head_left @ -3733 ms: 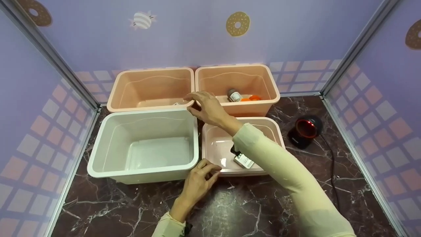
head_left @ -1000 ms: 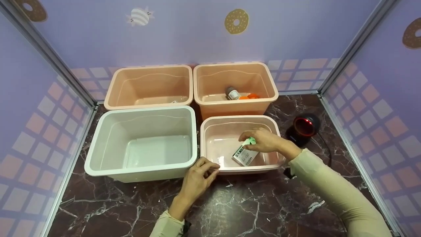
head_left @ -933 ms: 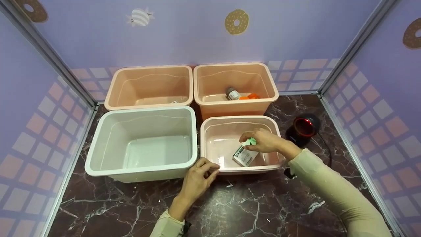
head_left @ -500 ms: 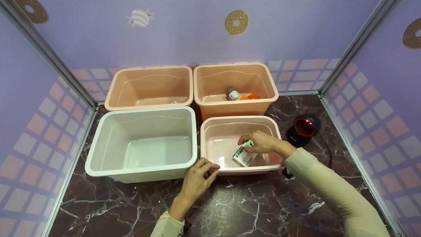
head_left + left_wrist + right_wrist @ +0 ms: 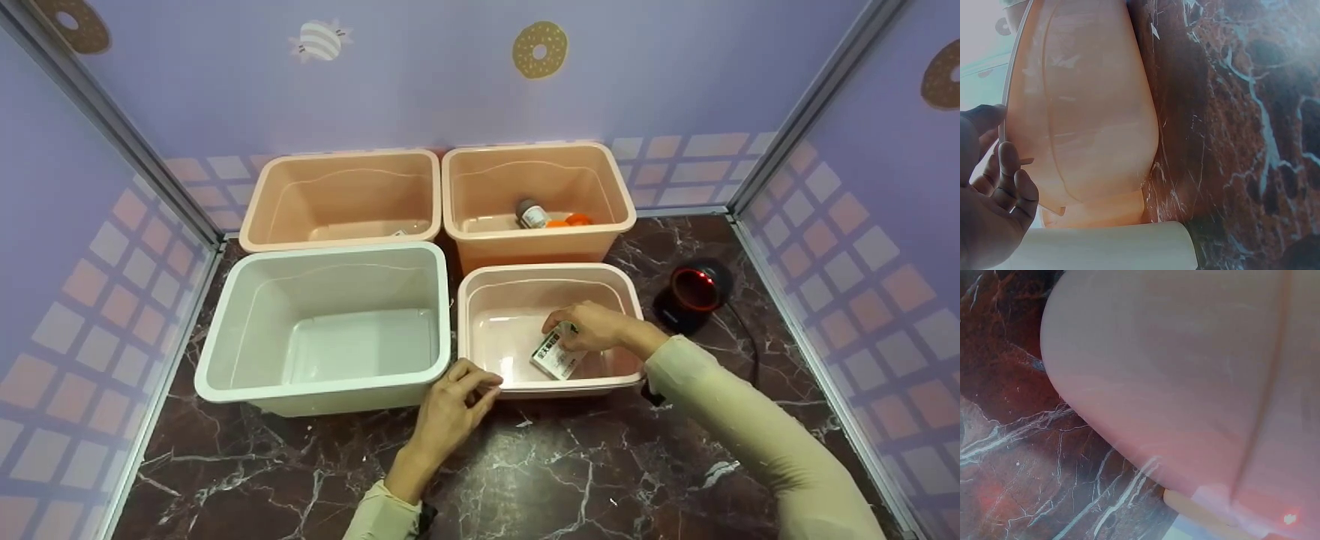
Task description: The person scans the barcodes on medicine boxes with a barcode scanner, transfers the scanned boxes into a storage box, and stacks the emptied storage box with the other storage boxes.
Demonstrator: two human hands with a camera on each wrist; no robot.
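Observation:
A white medicine box (image 5: 556, 361) with dark print and a dark green edge leans in the small pale pink bin (image 5: 480, 300). My right hand (image 5: 596, 326) reaches into this bin and pinches the upper end of the box, thumb on the near face and fingers over the far side. At the same bin's near left corner, my left hand (image 5: 446, 409) pinches the rim, which runs between thumb and fingertips in the left wrist view. The right wrist view has only the bin's outer wall (image 5: 1174, 382); hand and box are hidden there.
A large white bin (image 5: 322, 390) stands left of the pink one. Behind are two peach bins: the right one (image 5: 540, 244) contains a small bottle (image 5: 534, 216) and orange items (image 5: 577, 220); the left one (image 5: 341, 246) has a small white item. A black scanner (image 5: 694, 292) stands right.
From above the gap between the back bins, my right hand has moved into the pink bin and onto the box. Lately it has slid slightly down, covering a green patch. The left hand stays put.

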